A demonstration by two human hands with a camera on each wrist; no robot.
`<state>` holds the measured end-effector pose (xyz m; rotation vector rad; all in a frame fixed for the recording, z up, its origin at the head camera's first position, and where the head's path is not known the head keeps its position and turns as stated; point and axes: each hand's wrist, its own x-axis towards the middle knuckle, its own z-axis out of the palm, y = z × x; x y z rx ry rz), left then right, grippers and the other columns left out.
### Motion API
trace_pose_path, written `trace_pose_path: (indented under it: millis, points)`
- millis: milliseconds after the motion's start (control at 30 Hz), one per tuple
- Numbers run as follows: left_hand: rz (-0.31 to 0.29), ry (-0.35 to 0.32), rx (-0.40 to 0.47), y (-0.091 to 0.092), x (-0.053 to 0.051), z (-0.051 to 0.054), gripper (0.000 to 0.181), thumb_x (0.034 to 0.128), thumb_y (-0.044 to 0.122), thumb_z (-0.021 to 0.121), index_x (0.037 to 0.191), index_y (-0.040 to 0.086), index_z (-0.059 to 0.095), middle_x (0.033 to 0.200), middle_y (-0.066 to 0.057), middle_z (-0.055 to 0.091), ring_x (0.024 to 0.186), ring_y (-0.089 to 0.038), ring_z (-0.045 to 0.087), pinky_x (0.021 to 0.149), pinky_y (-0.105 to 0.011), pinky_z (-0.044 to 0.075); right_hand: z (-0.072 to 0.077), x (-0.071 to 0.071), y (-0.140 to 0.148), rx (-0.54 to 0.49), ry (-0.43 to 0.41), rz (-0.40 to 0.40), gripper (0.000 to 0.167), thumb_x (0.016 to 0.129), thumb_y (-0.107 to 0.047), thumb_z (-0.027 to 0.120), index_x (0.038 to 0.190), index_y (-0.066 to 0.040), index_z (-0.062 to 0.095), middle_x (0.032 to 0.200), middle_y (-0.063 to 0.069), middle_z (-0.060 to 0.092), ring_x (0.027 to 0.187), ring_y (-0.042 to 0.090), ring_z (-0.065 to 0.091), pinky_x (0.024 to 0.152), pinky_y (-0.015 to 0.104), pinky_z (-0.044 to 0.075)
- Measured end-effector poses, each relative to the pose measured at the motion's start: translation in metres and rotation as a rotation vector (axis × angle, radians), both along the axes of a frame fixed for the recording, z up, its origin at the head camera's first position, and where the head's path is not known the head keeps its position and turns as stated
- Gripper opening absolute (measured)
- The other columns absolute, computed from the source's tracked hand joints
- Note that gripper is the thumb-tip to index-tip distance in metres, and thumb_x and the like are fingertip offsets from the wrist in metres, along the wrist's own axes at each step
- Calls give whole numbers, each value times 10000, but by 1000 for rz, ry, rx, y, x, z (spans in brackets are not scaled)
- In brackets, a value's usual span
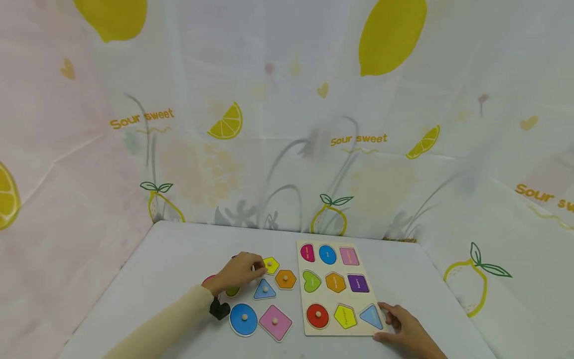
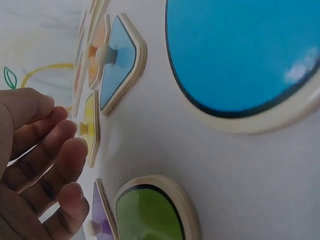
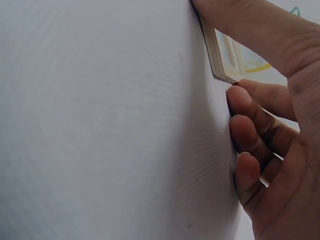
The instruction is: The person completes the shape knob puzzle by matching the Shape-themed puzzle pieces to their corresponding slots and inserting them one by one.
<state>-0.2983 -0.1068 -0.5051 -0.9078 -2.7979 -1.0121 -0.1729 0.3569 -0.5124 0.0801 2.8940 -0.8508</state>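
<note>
progress check: early stage, one of nine done

the puzzle board [image 1: 329, 298] lies flat on the right half of the table [image 1: 148, 264]. at the board's near left corner the red circle [image 1: 318, 316] sits in place, knob [image 1: 318, 314] upward. the other eight spaces [image 1: 335, 282] show printed shapes and no knob; they are judged unfilled.

eight pieces lie loose on the table, off the board's left edge. the orange hexagon [image 1: 285, 281] and pink square [image 1: 275, 326] are nearest that edge. the yellow pentagon [image 1: 272, 269] and blue triangle [image 1: 264, 292] are just beside the hexagon. the blue circle [image 1: 244, 326] lies toward the table's near edge, beside the pink square. the green piece [image 2: 150, 215], purple piece [image 2: 102, 217] and pink-red piece [image 1: 209, 278] are partly hidden in the head view; their full outlines cannot be confirmed.

the left hand [image 1: 239, 270] is narrow, fingers curved, tips just beside the yellow pentagon. nothing is seen in its grasp; contact cannot be confirmed. the right hand [image 1: 405, 330] holds the board by its near right corner, thumb at the near edge, forefinger at the right edge.

surface: white, flat. room: a pale curtain [image 1: 278, 109], printed with lemons and the words "sour sweet", stands behind the table's far edge and along both sides. creases noted.
</note>
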Motion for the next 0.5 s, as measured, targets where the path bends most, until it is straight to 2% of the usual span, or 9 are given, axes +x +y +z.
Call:
trace_pose_path:
  millis: [233, 500]
  points:
    - [42, -30, 24, 5, -9, 4, 108, 983, 212, 709, 897, 150, 723, 774, 97, 617, 674, -110, 538, 603, -269, 480, 0, 1, 0, 5, 5, 1, 892, 667, -391, 964, 1395, -25, 603, 889, -2, 451, 857, 162, 450, 706, 277, 409]
    - [64, -28, 29, 10, -20, -4, 84, 969, 208, 727, 906, 152, 723, 762, 106, 607, 687, -104, 533, 639, -273, 469, -1, 3, 5, 13, 62, 76, 810, 708, -364, 947, 1361, -14, 617, 898, -23, 442, 826, 84, 419, 700, 245, 384]
